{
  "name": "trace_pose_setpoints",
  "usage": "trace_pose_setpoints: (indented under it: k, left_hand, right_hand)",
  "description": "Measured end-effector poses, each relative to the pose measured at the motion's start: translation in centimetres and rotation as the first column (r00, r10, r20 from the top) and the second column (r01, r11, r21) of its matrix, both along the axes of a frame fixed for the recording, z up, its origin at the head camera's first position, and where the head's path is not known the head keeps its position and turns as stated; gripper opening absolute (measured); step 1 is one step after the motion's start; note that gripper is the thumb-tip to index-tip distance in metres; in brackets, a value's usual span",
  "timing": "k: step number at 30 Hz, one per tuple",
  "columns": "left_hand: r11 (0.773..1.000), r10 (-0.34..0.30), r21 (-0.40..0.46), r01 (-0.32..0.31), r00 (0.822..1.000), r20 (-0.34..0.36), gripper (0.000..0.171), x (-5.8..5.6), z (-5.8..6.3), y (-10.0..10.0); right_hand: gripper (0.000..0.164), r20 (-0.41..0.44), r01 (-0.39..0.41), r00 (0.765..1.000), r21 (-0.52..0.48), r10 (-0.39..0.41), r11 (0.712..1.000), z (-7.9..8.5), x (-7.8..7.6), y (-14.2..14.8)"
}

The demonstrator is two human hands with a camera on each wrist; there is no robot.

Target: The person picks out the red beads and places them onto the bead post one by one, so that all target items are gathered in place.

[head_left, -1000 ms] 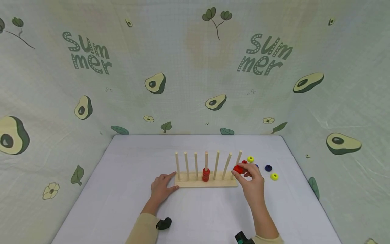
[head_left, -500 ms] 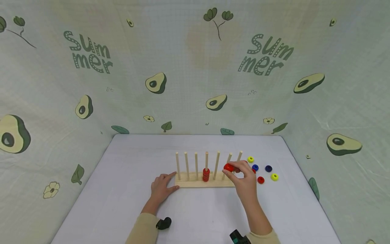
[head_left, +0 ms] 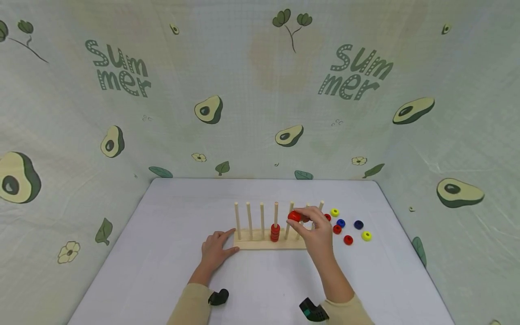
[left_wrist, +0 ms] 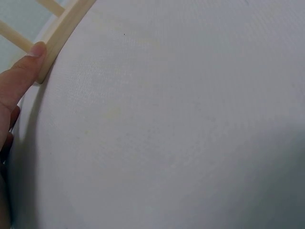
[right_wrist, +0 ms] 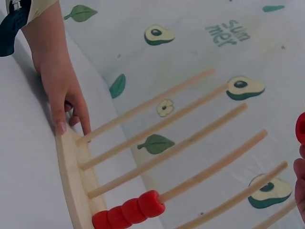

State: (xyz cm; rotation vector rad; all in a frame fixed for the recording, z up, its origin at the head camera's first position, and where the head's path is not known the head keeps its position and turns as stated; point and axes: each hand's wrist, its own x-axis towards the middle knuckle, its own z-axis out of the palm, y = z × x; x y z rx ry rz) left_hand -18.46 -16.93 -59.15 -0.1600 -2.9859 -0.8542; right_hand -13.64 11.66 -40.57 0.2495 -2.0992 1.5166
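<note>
A wooden peg rack [head_left: 260, 245] with several upright pegs stands on the table. Several red beads [head_left: 275, 233] are stacked on its middle peg, as the right wrist view also shows. My left hand [head_left: 215, 250] holds the rack's left end, thumb at the front edge and index finger at the back. In the left wrist view the thumb [left_wrist: 24, 76] presses on the wooden base. My right hand [head_left: 318, 237] pinches another red bead [head_left: 294, 216] between thumb and fingers, raised beside the peg just right of the stack. That hand partly hides the rack's right-hand pegs.
Loose beads lie right of the rack: red beads [head_left: 348, 240], a blue bead [head_left: 341, 223], a dark blue bead [head_left: 358, 225] and yellow beads [head_left: 367, 236]. The white table [head_left: 183, 198] is backed by a cloth [head_left: 243, 67] printed with avocados.
My right hand has moved left and slightly up with the red bead, from the rack's right end towards the middle peg. Loose beads behind it now show. My left hand has stayed still.
</note>
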Motion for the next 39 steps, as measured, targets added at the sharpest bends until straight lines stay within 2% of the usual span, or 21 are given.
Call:
trace_pose_setpoints:
  k: [4, 10, 18, 25, 31, 39]
  left_hand:
    - [1.000, -0.002, -0.007, 0.002, 1.000, -0.003, 0.065, 0.0, 0.0, 0.0]
    - [1.000, -0.001, -0.001, 0.001, 1.000, 0.007, 0.065, 0.0, 0.1, 0.1]
    - [1.000, -0.003, -0.016, 0.003, 1.000, 0.006, 0.064, 0.1, 0.2, 0.1]
    - [1.000, -0.007, -0.006, 0.007, 1.000, 0.003, 0.064, 0.2, 0.4, 0.1]
    - [1.000, -0.004, -0.001, 0.004, 1.000, 0.010, 0.064, 0.3, 0.6, 0.1]
    - [1.000, -0.003, 0.001, 0.003, 1.000, 0.010, 0.064, 0.3, 0.7, 0.1]
  right_hand:
    - [0.027, -0.035, -0.036, 0.999, 0.009, 0.037, 0.999, 1.0, 0.1, -0.5]
    - [0.028, -0.068, -0.071, 0.995, 0.005, 0.071, 0.997, 1.0, -0.5, -0.8]
    - [0.033, -0.050, -0.081, 0.995, 0.033, 0.082, 0.996, 1.4, -1.0, -1.3]
    - [0.036, -0.068, -0.090, 0.994, 0.010, 0.091, 0.996, -1.3, -3.2, -0.9]
    - [0.034, -0.098, -0.069, 0.992, 0.072, 0.076, 0.995, -1.6, -3.8, -0.9]
    - [0.034, -0.071, -0.074, 0.994, 0.120, 0.083, 0.990, -1.6, -4.2, -1.2]
